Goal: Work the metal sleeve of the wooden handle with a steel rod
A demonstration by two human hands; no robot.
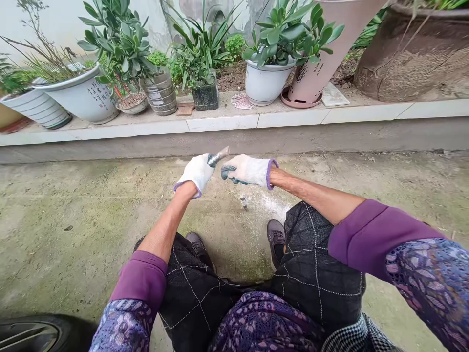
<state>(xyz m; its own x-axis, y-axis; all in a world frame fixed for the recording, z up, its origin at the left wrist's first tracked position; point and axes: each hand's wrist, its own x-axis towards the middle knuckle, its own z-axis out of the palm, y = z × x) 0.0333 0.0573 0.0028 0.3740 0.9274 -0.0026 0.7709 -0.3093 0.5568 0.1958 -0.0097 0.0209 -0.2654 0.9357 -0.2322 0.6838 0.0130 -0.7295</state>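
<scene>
My left hand [198,171], in a white glove with a dark green palm, is closed round a short rod-like piece. The piece [221,155] has a pale, ridged-looking middle and a brownish end that points up and right. Close by on the right is my right hand [246,170], in a matching glove with a purple cuff. Its fingers are curled together near the piece's end, and whatever they may hold is hidden. Below the hands, a small metal-looking stub [244,201] stands on the concrete, with white powder [273,203] scattered around it.
A low tiled ledge [223,123] runs across in front, lined with potted plants, including a white pot [269,80] and a tall pink pot [311,58]. My shoes [276,239] are on either side of the stub. A wheel [47,332] shows at lower left.
</scene>
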